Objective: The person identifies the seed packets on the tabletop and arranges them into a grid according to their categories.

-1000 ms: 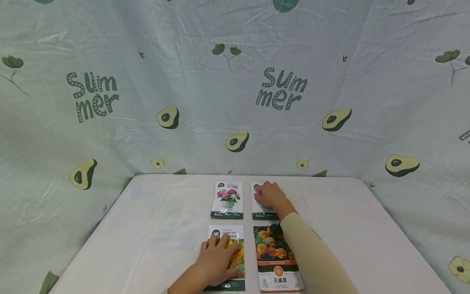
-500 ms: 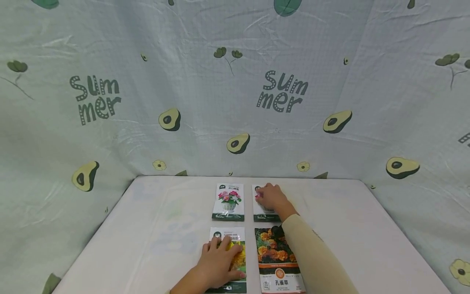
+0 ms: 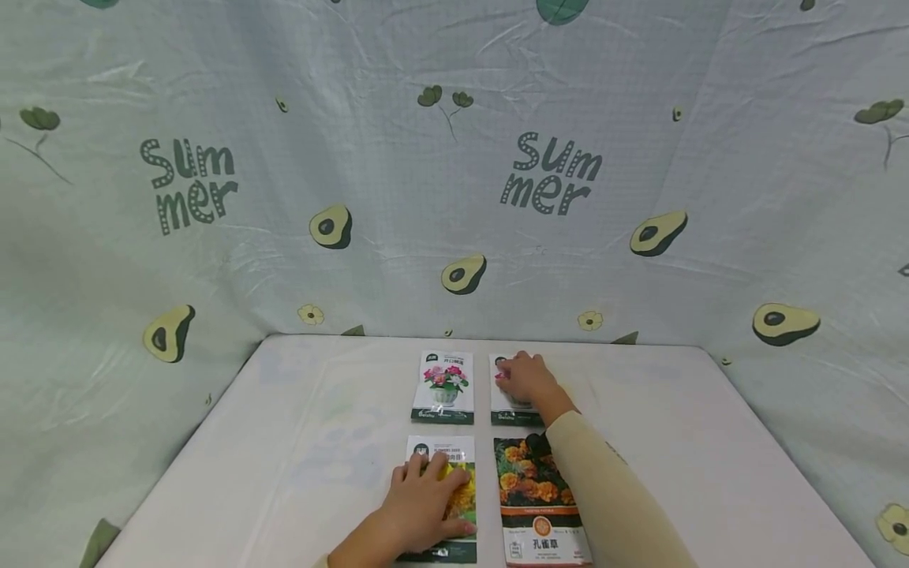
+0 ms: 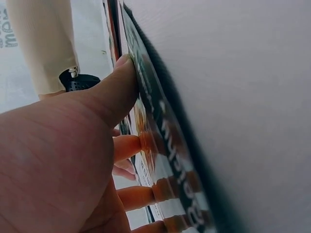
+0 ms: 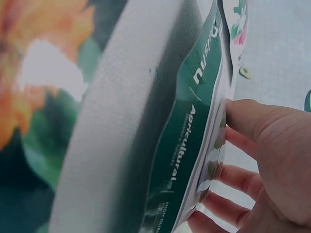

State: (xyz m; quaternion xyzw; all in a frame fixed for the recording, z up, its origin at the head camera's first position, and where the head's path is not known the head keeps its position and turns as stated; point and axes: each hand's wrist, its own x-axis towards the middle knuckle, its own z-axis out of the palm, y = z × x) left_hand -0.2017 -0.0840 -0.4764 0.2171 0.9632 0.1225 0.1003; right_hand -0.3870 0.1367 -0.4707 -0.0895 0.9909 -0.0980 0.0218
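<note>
Four seed packets lie in two rows on the table, so several are in view. My left hand [image 3: 419,505] rests on the front left packet with yellow flowers [image 3: 465,498], fingers spread. In the left wrist view its thumb [image 4: 124,80] and fingertips touch the packet's face [image 4: 160,145]. My right hand [image 3: 529,377] lies over the back right packet with a green strip [image 3: 507,416], covering much of its flower picture. Seen from the right wrist, the fingertips touch that packet's surface [image 5: 187,131]. Nothing is lifted in either hand.
The back left packet [image 3: 445,386] shows pink flowers in a white pot. Under the right forearm, partly covered, lies a packet with orange marigolds [image 3: 540,493]. A white table [image 3: 341,442] carries them all, with a printed sheet [image 3: 398,173] hanging behind.
</note>
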